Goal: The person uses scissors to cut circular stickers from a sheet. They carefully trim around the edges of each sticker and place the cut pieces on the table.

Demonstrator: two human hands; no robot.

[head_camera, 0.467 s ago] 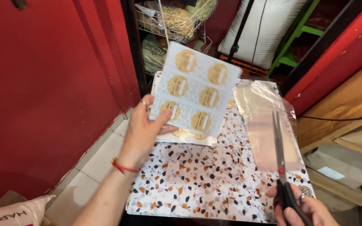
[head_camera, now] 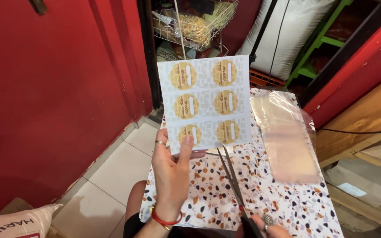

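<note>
Scissors (head_camera: 231,176), long and narrow with steel blades and a dark handle, point up and slightly left from the right hand (head_camera: 267,229), which grips the handle at the bottom edge of the view, fingers closed through the loops. The blades stand a little apart, their tips just under the lower edge of a white paper sheet printed with six round golden labels (head_camera: 204,102) in two columns. The left hand (head_camera: 173,172) pinches that sheet at its lower left corner, thumb on the front, fingers behind, holding it upright above the speckled terrazzo-patterned bench (head_camera: 270,194). The sheet's long axis runs vertically, nearly in line with the blades; the gap between the two label columns lies just left of the tips. A stack of clear plastic bags (head_camera: 287,141) lies on the bench to the right, apart from both hands.
</note>
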